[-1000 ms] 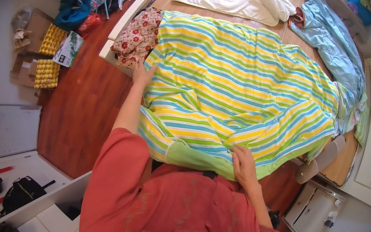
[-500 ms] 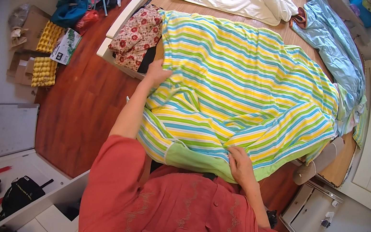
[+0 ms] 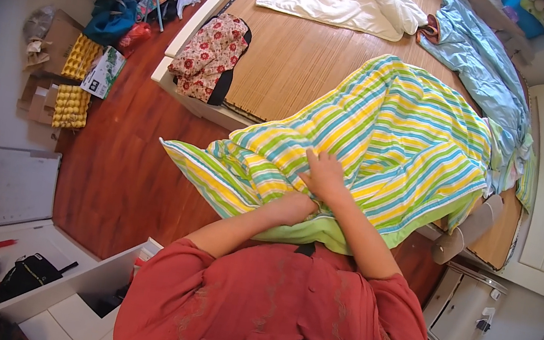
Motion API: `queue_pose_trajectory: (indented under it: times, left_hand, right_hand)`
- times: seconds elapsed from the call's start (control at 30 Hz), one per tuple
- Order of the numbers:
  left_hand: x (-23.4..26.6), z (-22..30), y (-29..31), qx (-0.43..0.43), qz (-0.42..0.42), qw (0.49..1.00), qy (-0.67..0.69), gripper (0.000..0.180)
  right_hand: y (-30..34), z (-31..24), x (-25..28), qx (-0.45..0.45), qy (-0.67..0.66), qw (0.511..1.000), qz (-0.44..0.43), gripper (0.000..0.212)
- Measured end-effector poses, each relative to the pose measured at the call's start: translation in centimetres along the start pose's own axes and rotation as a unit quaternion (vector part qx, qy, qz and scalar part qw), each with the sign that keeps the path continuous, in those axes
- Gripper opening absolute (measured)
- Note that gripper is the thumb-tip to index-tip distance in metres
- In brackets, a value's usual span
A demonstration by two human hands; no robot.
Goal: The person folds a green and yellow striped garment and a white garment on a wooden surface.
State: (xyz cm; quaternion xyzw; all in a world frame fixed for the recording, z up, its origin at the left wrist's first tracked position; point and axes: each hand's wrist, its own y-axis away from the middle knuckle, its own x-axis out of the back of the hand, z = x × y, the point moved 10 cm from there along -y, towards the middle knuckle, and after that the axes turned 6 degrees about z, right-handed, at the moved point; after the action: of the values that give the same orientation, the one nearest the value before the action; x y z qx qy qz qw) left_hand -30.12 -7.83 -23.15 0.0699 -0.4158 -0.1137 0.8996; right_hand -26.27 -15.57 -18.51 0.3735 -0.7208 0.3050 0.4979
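Left hand (image 3: 294,209): curled against 1 striped quilt (image 3: 404,141), fingertips hidden; cannot tell grip. Right hand (image 3: 325,175): just beyond left hand, loosely open, resting on quilt.

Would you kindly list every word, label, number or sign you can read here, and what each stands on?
No text reads clearly.
White-and-green box: dark printed marks, too small to read.
Black bag: small light lettering, too blurred to read.
Striped quilt: no lettering visible.
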Motion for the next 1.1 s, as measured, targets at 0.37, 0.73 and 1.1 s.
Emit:
queue_pose_trajectory:
  times: [0.37,0.73,1.1]
  left_hand:
    - [3.9,-7.3,3.0,0.207,0.327,0.803,0.454,0.034]
    - [10.9,-1.4,0.3,0.124,0.424,0.752,0.489,0.037]
    - [25.1,19.8,9.7,-0.304,0.287,0.877,0.236,0.043]
  right_hand:
    - [4.2,5.8,-1.1,-0.159,-0.142,0.975,0.067,0.018]
    - [9.9,-0.5,9.7,-0.075,-0.255,0.943,0.198,0.02]
    - [10.9,3.0,26.5,0.03,-0.259,0.921,0.289,0.045]
